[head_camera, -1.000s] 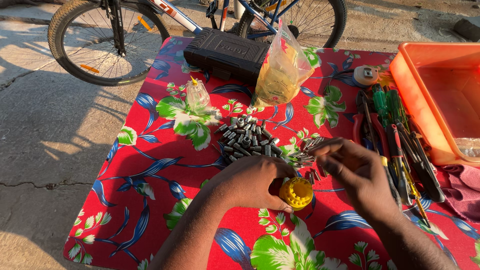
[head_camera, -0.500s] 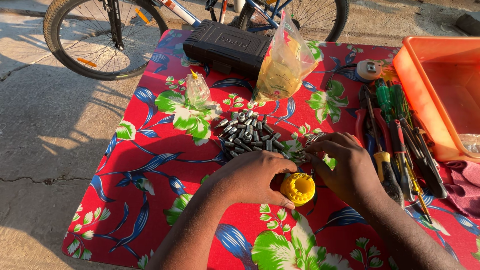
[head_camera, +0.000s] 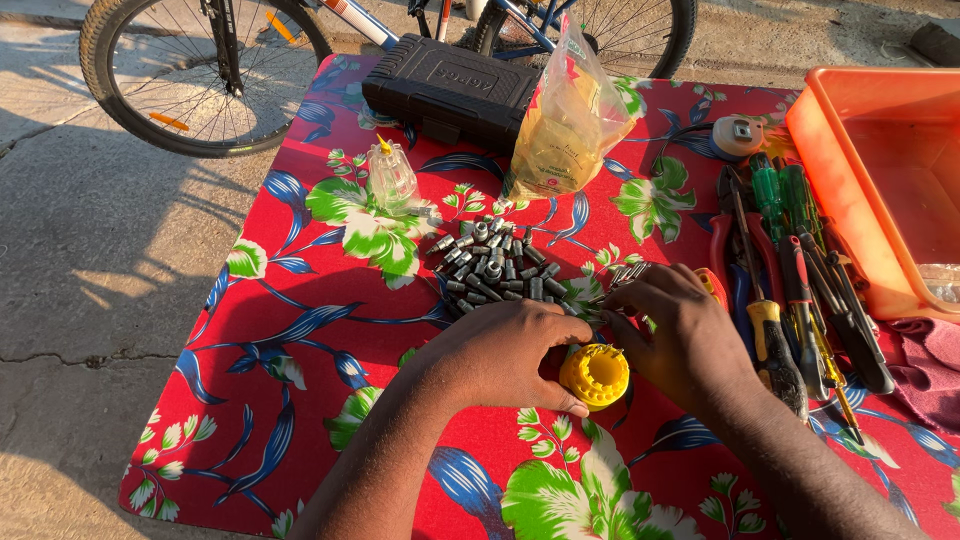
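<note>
The yellow ribbed bit holder (head_camera: 594, 376) lies on the flowered red cloth of the table (head_camera: 300, 330), near the front edge, between the two hands. The left hand (head_camera: 500, 352) cups it from the left, thumb against its lower rim, fingers curled over the top; the left grip is narrow, closed loosely about the holder. The right hand (head_camera: 685, 335) rests against its right side, fingers bent toward it. Whether the right grip pinches a small part cannot be told; the fingertips are hidden.

Step in hand, as judged: seating or sorting small bits at the holder, with the left hand steadying it.

Just behind the hands lies the heap of grey metal bits (head_camera: 490, 265). Beyond it stand a small clear oil bottle (head_camera: 391, 178), a plastic bag (head_camera: 565, 125) and a black tool case (head_camera: 450, 88). Screwdrivers and pliers (head_camera: 790, 270) lie at the right, beside an orange tub (head_camera: 880, 190).

The next move calls for a fine fingertip pinch on one bit and a firm hold on the holder.
</note>
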